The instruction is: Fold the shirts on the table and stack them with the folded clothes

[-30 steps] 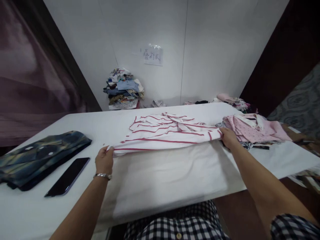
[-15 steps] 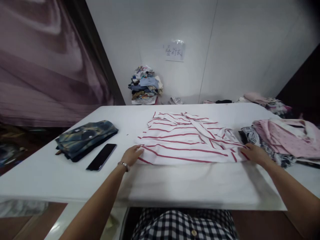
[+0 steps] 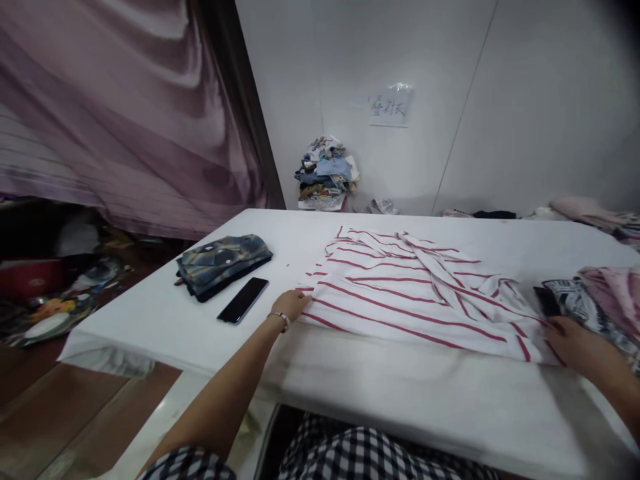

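Observation:
A white shirt with red stripes [image 3: 400, 287] lies spread on the white table [image 3: 150, 320], its sleeves folded across the top. My left hand [image 3: 293, 305], with a bracelet at the wrist, grips the shirt's near left corner with curled fingers. My right hand [image 3: 570, 343] holds the near right corner, its fingertips closed on the hem. Both hands lie low on the tabletop.
A folded dark plaid shirt [image 3: 223, 263] and a black phone [image 3: 243, 300] lie left of the striped shirt. A patterned garment [image 3: 575, 300] and pink clothes [image 3: 615, 293] sit at the right edge. A clothes pile [image 3: 327, 173] leans on the far wall. Clutter covers the floor at left.
The shirt's hem, held up by both hands a second ago, now lies flat on the table. My head has turned left, so everything sits further right in view.

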Action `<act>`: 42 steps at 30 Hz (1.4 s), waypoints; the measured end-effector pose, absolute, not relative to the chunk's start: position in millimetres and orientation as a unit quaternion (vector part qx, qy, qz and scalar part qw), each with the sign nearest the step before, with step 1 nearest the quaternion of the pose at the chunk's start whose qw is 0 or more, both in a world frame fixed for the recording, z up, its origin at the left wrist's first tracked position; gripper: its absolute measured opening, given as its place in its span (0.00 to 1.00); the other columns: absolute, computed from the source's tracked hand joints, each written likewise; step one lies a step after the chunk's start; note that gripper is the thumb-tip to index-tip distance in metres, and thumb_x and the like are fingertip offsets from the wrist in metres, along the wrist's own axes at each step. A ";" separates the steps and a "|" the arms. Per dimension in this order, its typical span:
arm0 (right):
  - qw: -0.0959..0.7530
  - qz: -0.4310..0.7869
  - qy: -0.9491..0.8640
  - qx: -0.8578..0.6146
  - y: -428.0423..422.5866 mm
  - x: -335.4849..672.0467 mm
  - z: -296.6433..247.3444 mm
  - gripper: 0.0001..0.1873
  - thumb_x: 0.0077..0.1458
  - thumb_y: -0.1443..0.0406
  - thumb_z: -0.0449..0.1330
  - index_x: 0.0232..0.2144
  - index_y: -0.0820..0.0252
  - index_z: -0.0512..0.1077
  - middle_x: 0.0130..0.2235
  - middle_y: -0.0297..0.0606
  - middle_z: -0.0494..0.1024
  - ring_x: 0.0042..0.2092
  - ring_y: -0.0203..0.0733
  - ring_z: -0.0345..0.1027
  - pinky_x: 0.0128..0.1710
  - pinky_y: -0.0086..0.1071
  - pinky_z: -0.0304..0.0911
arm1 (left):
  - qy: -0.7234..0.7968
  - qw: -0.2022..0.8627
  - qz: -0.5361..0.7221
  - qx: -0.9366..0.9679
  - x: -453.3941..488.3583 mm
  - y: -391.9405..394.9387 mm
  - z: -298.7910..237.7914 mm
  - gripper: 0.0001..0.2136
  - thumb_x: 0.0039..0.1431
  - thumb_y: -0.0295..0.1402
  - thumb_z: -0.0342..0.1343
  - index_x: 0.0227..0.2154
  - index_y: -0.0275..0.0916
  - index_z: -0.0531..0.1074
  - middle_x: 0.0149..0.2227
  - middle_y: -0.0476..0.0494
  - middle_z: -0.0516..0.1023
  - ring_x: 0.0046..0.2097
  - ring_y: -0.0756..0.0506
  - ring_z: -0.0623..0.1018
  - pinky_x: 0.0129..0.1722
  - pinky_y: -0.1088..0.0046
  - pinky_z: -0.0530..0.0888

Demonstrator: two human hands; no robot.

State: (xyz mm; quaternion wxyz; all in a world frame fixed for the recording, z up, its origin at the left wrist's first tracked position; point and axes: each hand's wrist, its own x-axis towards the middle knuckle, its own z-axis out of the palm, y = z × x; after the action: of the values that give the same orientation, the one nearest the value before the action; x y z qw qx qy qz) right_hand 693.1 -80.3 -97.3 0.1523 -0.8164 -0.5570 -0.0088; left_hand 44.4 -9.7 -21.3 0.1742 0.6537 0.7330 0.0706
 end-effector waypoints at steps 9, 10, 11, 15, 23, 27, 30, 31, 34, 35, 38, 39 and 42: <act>0.120 -0.017 -0.663 -0.739 -60.1 631.9 -80.9 0.24 0.54 0.52 0.47 0.39 0.62 0.73 0.44 0.57 0.76 0.48 0.57 0.69 0.48 0.43 0.60 | 0.705 0.063 0.140 0.693 80.6 41.5 -17.9 0.20 0.59 0.44 0.47 0.49 0.38 0.70 0.51 0.36 0.73 0.50 0.40 0.73 0.44 0.67 0.69; 0.114 -0.008 -0.666 -0.737 -60.6 628.5 -80.6 0.22 0.55 0.53 0.47 0.36 0.61 0.74 0.42 0.55 0.77 0.46 0.56 0.69 0.48 0.42 0.61 | 0.707 0.066 0.124 0.693 83.6 47.2 -21.6 0.19 0.59 0.42 0.48 0.48 0.38 0.70 0.51 0.35 0.73 0.50 0.40 0.73 0.44 0.67 0.69; 0.112 0.002 -0.664 -0.739 -61.4 626.2 -80.2 0.21 0.55 0.54 0.46 0.34 0.61 0.74 0.41 0.54 0.77 0.45 0.55 0.70 0.46 0.41 0.61 | 0.714 0.072 0.105 0.689 84.8 52.5 -25.3 0.17 0.59 0.40 0.48 0.46 0.38 0.71 0.49 0.35 0.74 0.49 0.40 0.74 0.43 0.67 0.69; 0.137 0.031 -0.580 -0.803 -62.4 625.9 -77.0 0.20 0.55 0.56 0.47 0.33 0.60 0.75 0.37 0.49 0.78 0.39 0.52 0.72 0.38 0.38 0.63 | 0.750 0.082 0.049 0.655 75.6 68.2 -35.1 0.13 0.58 0.35 0.47 0.37 0.37 0.75 0.44 0.33 0.77 0.46 0.38 0.76 0.40 0.65 0.70; 0.261 0.074 -0.544 -0.794 -55.2 629.7 -55.1 0.16 0.52 0.55 0.51 0.29 0.58 0.73 0.31 0.40 0.78 0.34 0.46 0.70 0.36 0.34 0.62 | 0.668 0.063 0.142 0.727 96.2 65.6 -15.8 0.13 0.59 0.34 0.45 0.37 0.40 0.75 0.43 0.40 0.77 0.43 0.41 0.76 0.41 0.67 0.71; 0.351 0.058 -0.612 -0.706 -71.3 607.2 -34.3 0.17 0.56 0.52 0.49 0.33 0.57 0.70 0.32 0.38 0.76 0.35 0.42 0.68 0.38 0.33 0.62 | 0.521 0.090 0.194 0.827 166.1 53.6 -6.5 0.14 0.60 0.35 0.46 0.46 0.41 0.71 0.47 0.42 0.75 0.46 0.44 0.74 0.46 0.67 0.70; 0.340 0.049 -0.670 -0.658 -90.1 589.1 -23.5 0.16 0.59 0.53 0.48 0.34 0.56 0.69 0.34 0.40 0.75 0.37 0.42 0.67 0.39 0.33 0.63 | 0.372 0.094 0.218 0.897 233.9 47.0 -8.6 0.17 0.59 0.31 0.48 0.51 0.40 0.68 0.52 0.40 0.71 0.53 0.42 0.70 0.53 0.63 0.68; 0.334 0.042 -0.684 -0.647 -96.3 584.9 -21.2 0.15 0.60 0.54 0.48 0.34 0.56 0.68 0.35 0.40 0.75 0.37 0.43 0.67 0.40 0.34 0.63 | 0.328 0.087 0.223 0.914 256.9 46.0 -10.7 0.18 0.58 0.29 0.49 0.52 0.40 0.67 0.54 0.38 0.70 0.55 0.41 0.69 0.54 0.62 0.66; 0.307 0.023 -0.720 -0.622 -111.3 578.3 -17.1 0.14 0.62 0.56 0.46 0.35 0.55 0.68 0.35 0.42 0.75 0.38 0.44 0.68 0.40 0.36 0.64 | 0.276 0.069 0.228 0.931 320.3 47.9 -17.1 0.24 0.55 0.26 0.51 0.56 0.36 0.62 0.60 0.34 0.63 0.59 0.36 0.64 0.57 0.58 0.63; 0.296 0.017 -0.729 -0.617 -115.0 577.5 -16.4 0.14 0.62 0.57 0.46 0.35 0.55 0.68 0.35 0.42 0.75 0.38 0.44 0.68 0.41 0.37 0.64 | 0.276 0.065 0.229 0.931 338.2 50.1 -18.5 0.25 0.55 0.25 0.50 0.58 0.35 0.61 0.61 0.33 0.60 0.61 0.35 0.62 0.57 0.57 0.61; 0.273 0.001 -0.748 -0.605 -123.3 576.1 -16.7 0.14 0.62 0.58 0.45 0.35 0.54 0.69 0.36 0.42 0.76 0.39 0.45 0.70 0.41 0.37 0.65 | 0.286 0.059 0.218 0.931 379.3 60.7 -19.6 0.25 0.54 0.22 0.49 0.57 0.36 0.62 0.64 0.34 0.57 0.62 0.36 0.59 0.58 0.57 0.58; 0.270 -0.005 -0.752 -0.601 -125.8 575.6 -17.7 0.14 0.62 0.59 0.45 0.35 0.54 0.70 0.36 0.42 0.76 0.39 0.45 0.70 0.40 0.37 0.65 | 0.294 0.061 0.210 0.931 388.5 65.4 -19.1 0.22 0.54 0.21 0.49 0.53 0.36 0.66 0.63 0.35 0.58 0.62 0.37 0.59 0.58 0.59 0.57; 0.261 -0.014 -0.757 -0.599 -134.3 574.9 -23.7 0.15 0.63 0.60 0.44 0.36 0.54 0.70 0.35 0.40 0.77 0.36 0.43 0.71 0.37 0.34 0.65 | 0.329 0.070 0.195 0.921 404.2 82.5 -14.6 0.13 0.53 0.20 0.50 0.39 0.35 0.74 0.56 0.35 0.68 0.60 0.38 0.63 0.57 0.59 0.57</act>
State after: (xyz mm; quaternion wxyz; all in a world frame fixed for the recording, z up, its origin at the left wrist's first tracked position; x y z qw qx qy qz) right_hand 574.9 -134.3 -23.7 0.2606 -0.5993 -0.7568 -0.0143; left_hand 404.2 82.5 -14.6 0.0703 0.9212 0.3292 0.1952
